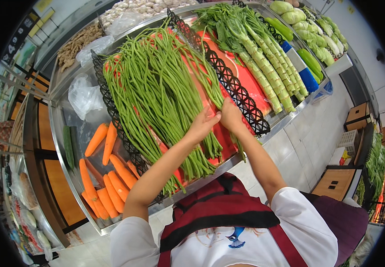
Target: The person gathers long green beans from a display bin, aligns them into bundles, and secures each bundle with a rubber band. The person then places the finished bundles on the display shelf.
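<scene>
A large spread of green yardlong beans [159, 90] lies on red sheeting [224, 142] between two black lattice dividers. My right hand [231, 115] is closed around a small bunch of these beans [209, 85] at the right side, beside the right divider [234, 85]. The bunch runs upward from my fist, and a few ends hang below it. Close by on the left, my left hand [203, 124] is over the lower part of the main pile, fingers apart and nothing held. Its thumb comes near my right hand; whether they touch I cannot tell.
Carrots [112, 190], a cucumber [68, 147] and a crumpled plastic bag [85, 95] lie left of the left divider [107, 103]. Stem lettuce [262, 66] and green peppers [309, 61] are at right. Ginger [79, 45] and garlic [145, 8] lie behind. A metal rim [289, 116] edges the stand.
</scene>
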`<state>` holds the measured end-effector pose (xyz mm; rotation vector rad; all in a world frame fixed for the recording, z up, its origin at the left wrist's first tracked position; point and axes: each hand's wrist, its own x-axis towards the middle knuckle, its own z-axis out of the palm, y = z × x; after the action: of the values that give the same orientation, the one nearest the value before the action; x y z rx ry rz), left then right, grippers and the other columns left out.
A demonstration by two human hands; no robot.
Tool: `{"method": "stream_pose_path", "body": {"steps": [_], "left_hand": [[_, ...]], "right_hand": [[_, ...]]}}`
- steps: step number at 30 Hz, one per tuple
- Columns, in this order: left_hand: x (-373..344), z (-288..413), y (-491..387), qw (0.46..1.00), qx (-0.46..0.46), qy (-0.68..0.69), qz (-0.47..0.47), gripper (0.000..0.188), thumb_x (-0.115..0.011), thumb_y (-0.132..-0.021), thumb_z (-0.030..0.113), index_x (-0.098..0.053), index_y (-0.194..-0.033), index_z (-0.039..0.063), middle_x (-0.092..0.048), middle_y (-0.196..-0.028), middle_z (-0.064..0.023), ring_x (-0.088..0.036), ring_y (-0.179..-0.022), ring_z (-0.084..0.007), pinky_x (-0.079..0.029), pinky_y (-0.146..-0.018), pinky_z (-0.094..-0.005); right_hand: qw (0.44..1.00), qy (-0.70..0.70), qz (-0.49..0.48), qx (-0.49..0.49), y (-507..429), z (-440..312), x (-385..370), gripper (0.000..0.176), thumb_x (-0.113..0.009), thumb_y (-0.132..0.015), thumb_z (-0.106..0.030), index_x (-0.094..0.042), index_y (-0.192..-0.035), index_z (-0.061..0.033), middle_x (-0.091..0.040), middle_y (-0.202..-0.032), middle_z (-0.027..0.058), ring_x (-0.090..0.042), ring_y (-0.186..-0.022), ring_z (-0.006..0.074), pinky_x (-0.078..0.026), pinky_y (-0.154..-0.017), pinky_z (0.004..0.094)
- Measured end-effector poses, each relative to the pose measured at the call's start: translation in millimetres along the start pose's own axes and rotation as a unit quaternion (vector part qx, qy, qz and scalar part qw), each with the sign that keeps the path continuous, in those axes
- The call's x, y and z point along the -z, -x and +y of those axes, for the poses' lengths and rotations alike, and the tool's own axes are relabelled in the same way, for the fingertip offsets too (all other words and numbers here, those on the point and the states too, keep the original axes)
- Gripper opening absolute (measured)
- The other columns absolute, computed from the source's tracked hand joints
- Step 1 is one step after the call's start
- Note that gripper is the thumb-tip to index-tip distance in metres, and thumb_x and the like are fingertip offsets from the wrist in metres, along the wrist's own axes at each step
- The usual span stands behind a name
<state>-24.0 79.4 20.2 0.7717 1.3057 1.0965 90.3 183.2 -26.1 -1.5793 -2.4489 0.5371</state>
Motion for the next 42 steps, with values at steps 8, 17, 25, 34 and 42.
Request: {"method": "stream_pose_path", "body": {"steps": [8,17,25,34,42], "left_hand": [[-9,13,-36,0.934,0.078,0.329,-0.119,0.099,-0.063,-0.076,0.054,-0.011,-0.138,-0.003,-0.045,-0.123,-0.0243,-0.054,-0.103,-0.0329,-0.044,-0.092,-0.0396],[-14,50,-63,0.801,0.040,0.596,-0.034,0.044,-0.072,-0.075,0.031,-0.053,-0.102,0.001,-0.063,-0.082,-0.0081,-0.065,-0.073,-0.0194,-0.058,-0.067,-0.0342],[-125,91,-12,0.842,-0.031,0.511,-0.170,0.039,-0.055,-0.086,0.046,-0.041,-0.075,0.012,-0.037,-0.055,0.0053,-0.036,-0.042,-0.0061,-0.036,-0.040,-0.0240],[-162,148,3,0.871,-0.200,0.355,-0.275,0.032,-0.055,-0.089,0.036,-0.049,-0.076,0.006,-0.057,-0.068,-0.0059,-0.055,-0.052,-0.0169,-0.046,-0.050,-0.0300],[-168,235,-108,0.964,-0.263,0.016,-0.046,0.076,-0.057,-0.075,0.062,-0.052,-0.112,-0.004,-0.058,-0.101,-0.0199,-0.057,-0.098,-0.0274,-0.039,-0.094,-0.0424]], "right_hand": [[0.784,-0.555,-0.256,-0.109,21,-1,98,0.016,-0.058,-0.085,-0.016,-0.055,-0.095,-0.0026,-0.060,-0.082,0.0066,-0.059,-0.067,0.0150,-0.051,-0.060,0.0272],[0.737,-0.592,-0.309,-0.106,187,-2,136,0.034,-0.056,-0.082,-0.013,-0.045,-0.112,-0.0026,-0.053,-0.079,0.0065,-0.052,-0.055,0.0151,-0.042,-0.047,0.0263],[0.769,-0.584,-0.174,-0.195,276,30,163,0.035,-0.056,-0.089,-0.034,-0.049,-0.104,-0.0034,-0.044,-0.064,0.0017,-0.039,-0.046,0.0080,-0.033,-0.041,0.0213],[0.861,-0.495,-0.108,-0.039,260,74,198,0.047,-0.071,-0.078,-0.029,-0.047,-0.107,-0.0005,-0.050,-0.065,0.0014,-0.046,-0.046,0.0075,-0.036,-0.042,0.0208],[0.869,-0.479,-0.101,0.068,109,125,229,0.039,-0.064,-0.082,-0.018,-0.047,-0.113,-0.0021,-0.050,-0.065,0.0001,-0.044,-0.045,0.0063,-0.035,-0.042,0.0199]]}}
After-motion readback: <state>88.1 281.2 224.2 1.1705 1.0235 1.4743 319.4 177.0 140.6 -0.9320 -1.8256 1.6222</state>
